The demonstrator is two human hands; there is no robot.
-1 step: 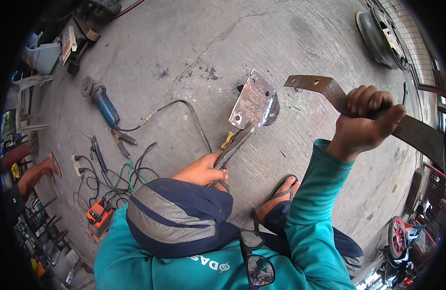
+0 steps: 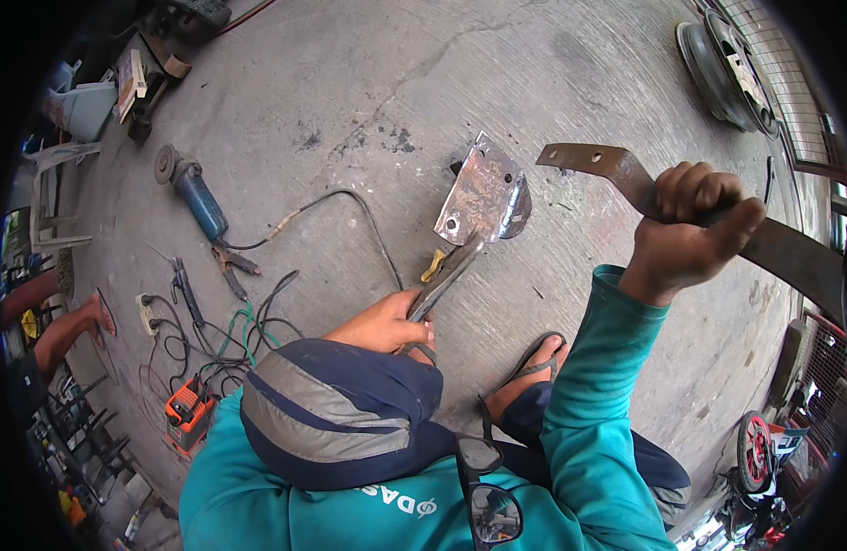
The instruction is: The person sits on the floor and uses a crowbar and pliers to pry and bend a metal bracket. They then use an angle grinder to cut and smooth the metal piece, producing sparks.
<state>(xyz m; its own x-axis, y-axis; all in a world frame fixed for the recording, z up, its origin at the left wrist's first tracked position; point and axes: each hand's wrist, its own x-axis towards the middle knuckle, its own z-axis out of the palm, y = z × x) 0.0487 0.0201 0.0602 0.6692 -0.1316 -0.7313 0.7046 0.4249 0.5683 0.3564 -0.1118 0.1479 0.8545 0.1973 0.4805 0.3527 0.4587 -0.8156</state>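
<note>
My left hand (image 2: 382, 320) is closed round a metal bar (image 2: 449, 274), low near my knee. A rusty steel plate (image 2: 483, 188) with several holes is joined to the bar's far end. A rounded shiny metal piece (image 2: 516, 209) shows at the plate's right edge. Raised on the right, my right hand (image 2: 694, 225) grips a bent flat steel bar (image 2: 612, 163), its thumb lying along it. Two holes show in this bar's left end, which points toward the plate but stays apart from it. A small yellow piece (image 2: 433, 265) shows beside the left-hand bar.
On the concrete floor (image 2: 570, 83) at left lie a blue angle grinder (image 2: 199, 204), a welding clamp (image 2: 232, 266), an electrode holder (image 2: 186, 289), tangled cables and an orange welding machine (image 2: 188, 410). Wheel rims (image 2: 728, 75) stand far right. Another person's foot (image 2: 102, 317) shows at left.
My right hand and the bent flat steel bar have shifted very slightly to the left. My left hand and the bar with the plate stay where they were.
</note>
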